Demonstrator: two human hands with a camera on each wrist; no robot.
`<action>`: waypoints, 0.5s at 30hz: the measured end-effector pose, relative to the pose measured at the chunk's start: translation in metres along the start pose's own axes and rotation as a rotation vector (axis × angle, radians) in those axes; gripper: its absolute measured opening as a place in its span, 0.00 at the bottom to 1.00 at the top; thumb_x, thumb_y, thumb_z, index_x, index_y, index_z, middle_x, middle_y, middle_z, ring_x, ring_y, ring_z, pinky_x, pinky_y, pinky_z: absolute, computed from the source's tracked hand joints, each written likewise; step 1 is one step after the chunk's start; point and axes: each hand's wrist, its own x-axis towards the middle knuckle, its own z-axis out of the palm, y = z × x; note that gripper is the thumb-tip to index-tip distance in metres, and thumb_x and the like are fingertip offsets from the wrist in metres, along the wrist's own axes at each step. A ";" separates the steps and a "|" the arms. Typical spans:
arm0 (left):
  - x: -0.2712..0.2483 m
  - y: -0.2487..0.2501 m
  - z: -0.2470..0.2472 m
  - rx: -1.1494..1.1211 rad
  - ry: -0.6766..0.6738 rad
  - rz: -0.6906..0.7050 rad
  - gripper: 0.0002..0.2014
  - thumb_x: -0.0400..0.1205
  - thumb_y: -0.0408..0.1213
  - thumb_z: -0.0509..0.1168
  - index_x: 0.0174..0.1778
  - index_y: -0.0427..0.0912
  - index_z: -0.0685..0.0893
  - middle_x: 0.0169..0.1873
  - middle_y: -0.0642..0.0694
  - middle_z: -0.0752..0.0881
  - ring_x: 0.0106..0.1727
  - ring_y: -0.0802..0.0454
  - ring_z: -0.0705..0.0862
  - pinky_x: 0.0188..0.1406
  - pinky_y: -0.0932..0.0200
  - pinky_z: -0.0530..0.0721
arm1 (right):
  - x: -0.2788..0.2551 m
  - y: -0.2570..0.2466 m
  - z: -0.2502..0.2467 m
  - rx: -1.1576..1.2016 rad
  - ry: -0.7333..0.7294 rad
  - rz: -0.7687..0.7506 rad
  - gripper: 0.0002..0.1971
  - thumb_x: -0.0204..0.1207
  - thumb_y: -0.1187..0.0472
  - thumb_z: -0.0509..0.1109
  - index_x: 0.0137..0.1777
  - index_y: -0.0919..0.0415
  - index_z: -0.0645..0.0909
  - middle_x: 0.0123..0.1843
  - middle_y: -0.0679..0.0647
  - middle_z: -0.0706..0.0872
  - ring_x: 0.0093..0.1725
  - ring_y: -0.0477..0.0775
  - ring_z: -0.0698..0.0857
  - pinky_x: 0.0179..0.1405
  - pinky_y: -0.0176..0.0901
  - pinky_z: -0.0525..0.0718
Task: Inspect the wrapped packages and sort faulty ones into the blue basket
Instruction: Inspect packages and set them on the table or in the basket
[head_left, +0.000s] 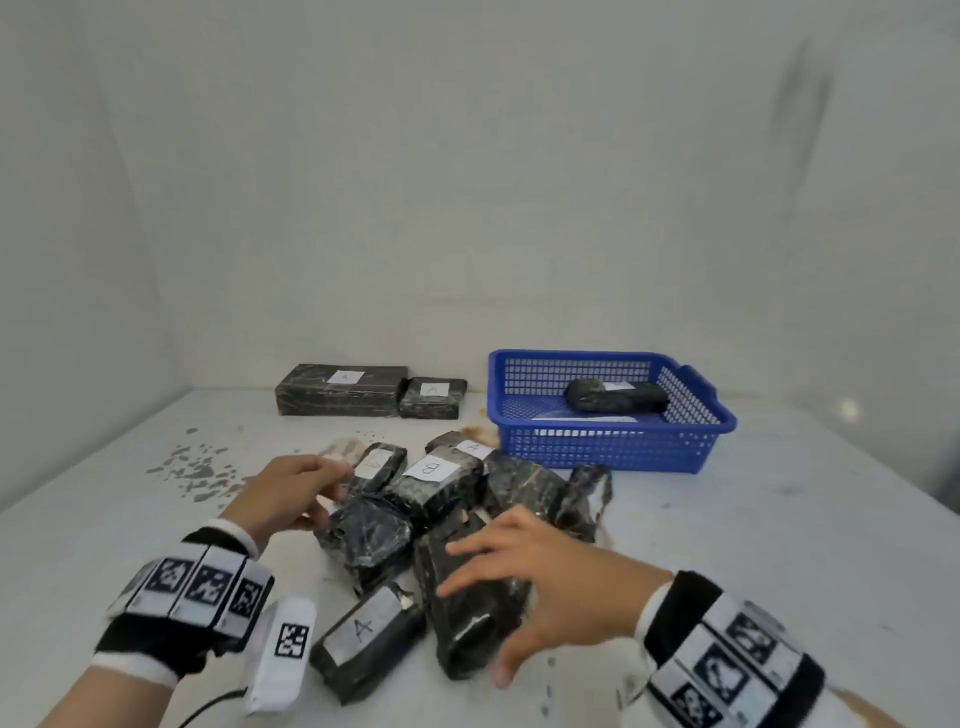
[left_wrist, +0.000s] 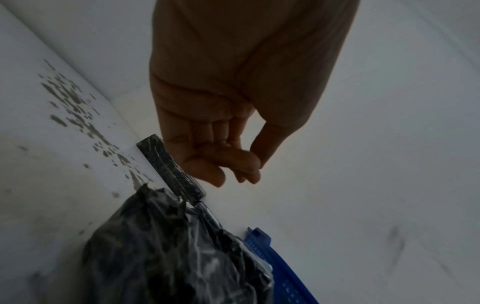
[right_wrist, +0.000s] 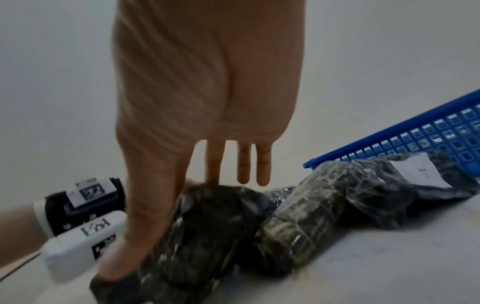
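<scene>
Two white walls are meeting in a corner behind the white table (head_left: 753, 545) we are working at, its top carrying dark flecks (head_left: 197, 467) at the left and a brown stain near the blue basket (head_left: 613, 447), which is sitting at the far right with one dark package (head_left: 618, 397) lying inside. Two flat labelled packages (head_left: 343, 389) are lying side by side against the far wall. A heap of black wrapped packages (head_left: 441, 499) is lying in the middle, near us. Our left hand (head_left: 291, 491) is hovering at the heap's left edge, fingers loosely curled and holding nothing. Our right hand (head_left: 540, 566) is spreading straight fingers over an unlabelled package (head_left: 467, 613), thumb at its near end; we cannot tell whether it is touching. Motion is blurring the right wrist view, and several labels are too faint for reading.
</scene>
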 end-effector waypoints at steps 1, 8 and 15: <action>-0.005 -0.002 0.001 -0.006 0.004 0.004 0.09 0.85 0.37 0.64 0.51 0.36 0.87 0.34 0.43 0.85 0.26 0.49 0.78 0.35 0.54 0.83 | -0.001 0.001 0.006 -0.060 -0.009 -0.020 0.34 0.73 0.48 0.81 0.79 0.38 0.74 0.85 0.38 0.65 0.81 0.48 0.56 0.79 0.49 0.59; -0.034 0.003 0.018 -0.021 0.059 0.093 0.10 0.84 0.37 0.66 0.54 0.34 0.86 0.37 0.42 0.88 0.29 0.50 0.82 0.33 0.57 0.82 | 0.002 0.010 0.017 -0.037 0.252 -0.043 0.21 0.79 0.61 0.75 0.72 0.52 0.82 0.70 0.50 0.84 0.62 0.46 0.73 0.64 0.33 0.69; -0.056 0.051 0.039 0.020 -0.050 0.378 0.24 0.74 0.73 0.58 0.61 0.67 0.78 0.61 0.54 0.84 0.63 0.52 0.83 0.67 0.45 0.81 | -0.018 0.014 -0.031 0.618 0.719 0.031 0.19 0.77 0.57 0.77 0.68 0.51 0.81 0.61 0.49 0.91 0.60 0.49 0.90 0.62 0.50 0.89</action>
